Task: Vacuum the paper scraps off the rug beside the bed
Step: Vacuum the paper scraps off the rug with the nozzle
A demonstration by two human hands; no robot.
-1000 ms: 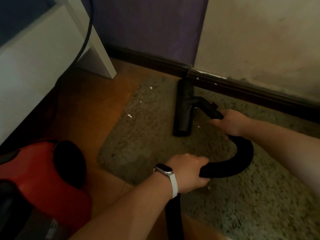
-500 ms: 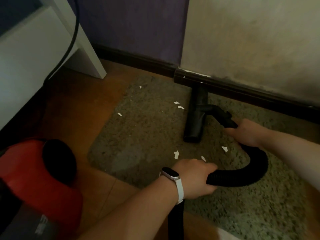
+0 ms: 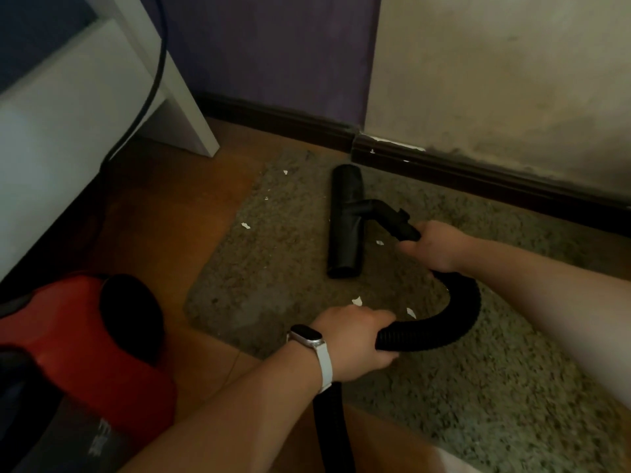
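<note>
left hand (image 3: 351,343) wrapped round ribbed black vacuum hose (image 3: 454,322) | right hand (image 3: 438,249) gripped it behind flat black floor nozzle (image 3: 345,221) | white paper scraps (image 3: 356,301) between hands on shaggy olive rug (image 3: 478,387)

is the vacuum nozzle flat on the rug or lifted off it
Flat, as far as the view shows: the nozzle lies along the rug with no visible gap beneath it, steered by the right hand.

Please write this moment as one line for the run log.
left hand grips black ribbed hose | right hand steers black floor nozzle | white paper scraps remain
</note>
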